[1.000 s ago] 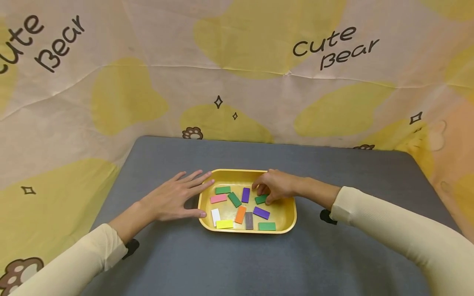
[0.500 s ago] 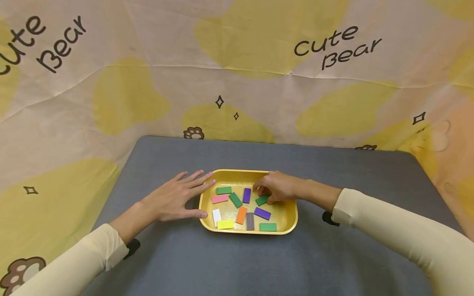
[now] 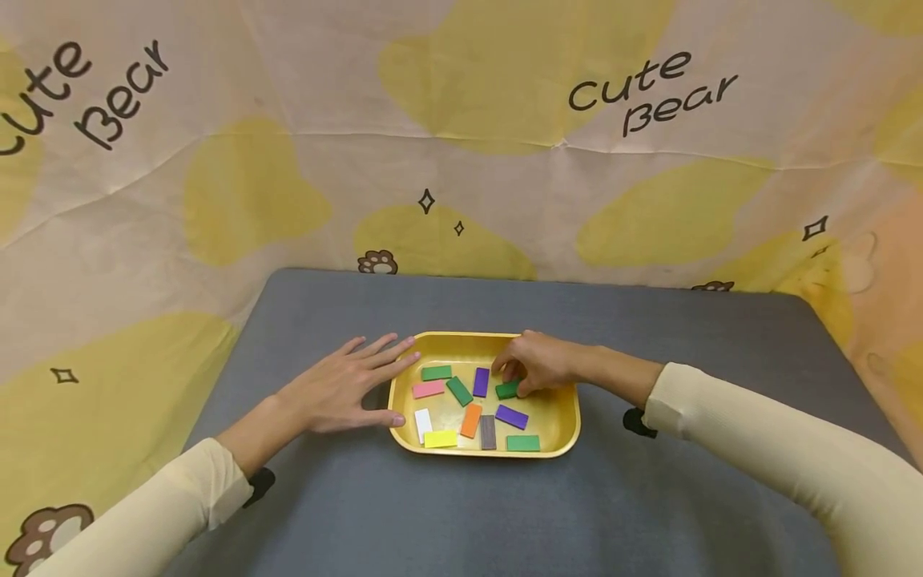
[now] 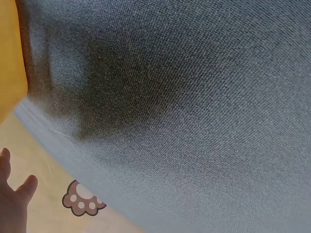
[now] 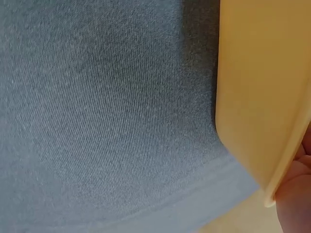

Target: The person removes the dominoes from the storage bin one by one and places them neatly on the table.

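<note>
A yellow tray [image 3: 555, 433] holds several flat rectangular blocks. My left hand [image 3: 342, 389] lies at the tray's left rim with its fingers spread, index finger and thumb reaching over the edge. Over the right side of the tray, my right hand [image 3: 542, 361] has curled fingers and pinches a green block [image 3: 506, 389], whose right end the thumb partly hides. Nearest to that hand are an upright-lying purple block [image 3: 481, 382] and a slanted purple block [image 3: 512, 417]. The right wrist view catches only part of the hand [image 5: 294, 199] behind the tray wall [image 5: 257, 97].
Other blocks lie apart or touching in the tray: pink [image 3: 429, 389], white [image 3: 423, 426], yellow [image 3: 441, 439], orange [image 3: 471, 421], grey [image 3: 488, 433] and more green [image 3: 522, 443]. The tray stands on a grey-blue table [image 3: 461, 513], with a patterned cloth [image 3: 461, 80] behind.
My right hand and the green block under it have shifted slightly left against the other blocks. The left hand stays at the rim.
</note>
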Demonstrator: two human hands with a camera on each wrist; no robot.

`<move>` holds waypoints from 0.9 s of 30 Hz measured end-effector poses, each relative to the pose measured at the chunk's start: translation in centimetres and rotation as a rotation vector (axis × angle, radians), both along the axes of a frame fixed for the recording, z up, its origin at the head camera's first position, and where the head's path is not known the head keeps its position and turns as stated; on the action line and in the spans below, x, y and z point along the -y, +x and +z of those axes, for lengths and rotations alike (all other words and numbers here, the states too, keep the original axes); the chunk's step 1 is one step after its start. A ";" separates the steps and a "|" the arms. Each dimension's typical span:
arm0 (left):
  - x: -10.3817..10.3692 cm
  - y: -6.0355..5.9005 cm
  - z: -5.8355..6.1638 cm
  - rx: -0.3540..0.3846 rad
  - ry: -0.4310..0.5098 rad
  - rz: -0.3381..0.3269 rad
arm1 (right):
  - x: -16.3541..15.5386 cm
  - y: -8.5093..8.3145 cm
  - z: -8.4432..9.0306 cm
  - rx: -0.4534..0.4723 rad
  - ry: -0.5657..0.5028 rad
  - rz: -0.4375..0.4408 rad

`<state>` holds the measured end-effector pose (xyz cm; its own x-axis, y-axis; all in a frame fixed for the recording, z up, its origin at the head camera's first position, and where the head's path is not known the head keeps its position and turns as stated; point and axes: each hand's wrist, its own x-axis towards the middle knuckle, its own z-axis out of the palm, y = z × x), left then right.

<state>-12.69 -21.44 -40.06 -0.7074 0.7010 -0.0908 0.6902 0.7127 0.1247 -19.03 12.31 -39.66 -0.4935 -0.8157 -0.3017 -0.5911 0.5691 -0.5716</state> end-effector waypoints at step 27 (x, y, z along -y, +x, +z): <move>-0.2 0.2 0.1 -0.014 -0.016 0.002 | -0.6 1.5 2.7 0.161 -0.266 -0.111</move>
